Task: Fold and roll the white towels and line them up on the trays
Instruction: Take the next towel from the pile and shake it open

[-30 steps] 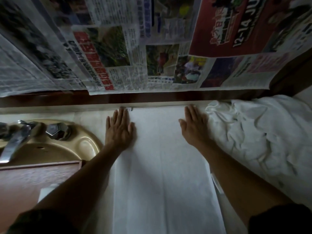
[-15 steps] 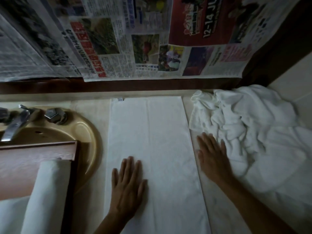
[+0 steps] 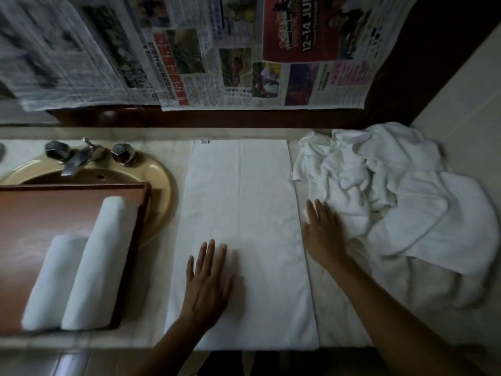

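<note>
Since hands slid nearer | left hand (image 3: 207, 286) flat on folded towel (image 3: 244, 213)

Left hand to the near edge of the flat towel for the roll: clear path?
Probably yes. The left hand already lies flat on the folded towel, close to its near edge, with nothing between. The right hand rests off to the side.

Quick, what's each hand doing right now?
Left hand: open, flat on the folded towel, holding nothing.
Right hand: open, by the towel pile, holding nothing.

Towel pile (image 3: 393, 202) blocks right; tray (image 3: 67, 213) blocks left; counter strips between bare.
</note>
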### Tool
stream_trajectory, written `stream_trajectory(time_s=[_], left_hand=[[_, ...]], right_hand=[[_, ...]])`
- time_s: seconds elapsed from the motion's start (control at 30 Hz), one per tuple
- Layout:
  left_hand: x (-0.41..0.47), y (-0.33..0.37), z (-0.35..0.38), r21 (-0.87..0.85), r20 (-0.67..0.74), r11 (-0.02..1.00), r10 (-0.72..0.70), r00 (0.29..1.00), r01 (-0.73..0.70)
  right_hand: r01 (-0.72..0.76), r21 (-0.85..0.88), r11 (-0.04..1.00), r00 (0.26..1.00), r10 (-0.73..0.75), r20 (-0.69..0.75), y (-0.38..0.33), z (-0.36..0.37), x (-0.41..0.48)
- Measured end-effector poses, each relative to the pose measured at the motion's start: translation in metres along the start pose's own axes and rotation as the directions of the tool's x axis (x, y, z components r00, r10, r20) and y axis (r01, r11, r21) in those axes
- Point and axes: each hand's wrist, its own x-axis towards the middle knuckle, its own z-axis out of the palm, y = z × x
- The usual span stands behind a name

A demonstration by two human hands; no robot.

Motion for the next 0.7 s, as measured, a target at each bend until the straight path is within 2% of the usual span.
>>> stream_trajectory(time_s=[0.07,0.13,0.2,0.27,0.4,0.7], left_hand=[[-0.028,0.008,0.008,-0.019,0.000,0.999,-0.026,1.000,0.026],[-0.054,0.010,0.014,-0.054,0.002,0.997,-0.055,0.999,0.055],[-0.078,0.006,0.015,-0.087,-0.020,0.994,-0.060,0.998,0.058],[-0.095,-0.004,0.009,-0.092,-0.043,0.995,-0.047,0.998,0.043],[-0.114,-0.033,-0.002,-0.072,-0.050,0.995,-0.072,0.996,0.069],[-0.115,-0.044,-0.021,-0.026,0.035,0.997,-0.075,0.997,0.076]], right_hand=[[0.030,0.126,0.992,1.000,-0.029,-0.006,-0.037,0.006,-0.057],[0.137,0.201,0.970,0.988,-0.150,0.049,-0.069,0.013,-0.116],[0.254,0.204,0.945,0.955,-0.279,0.104,-0.082,0.020,-0.161],[0.296,0.183,0.938,0.941,-0.319,0.112,-0.073,0.024,-0.177],[0.224,0.147,0.963,0.963,-0.243,0.120,-0.045,0.022,-0.166],[0.123,0.144,0.982,0.934,-0.163,0.317,-0.046,0.001,-0.154]])
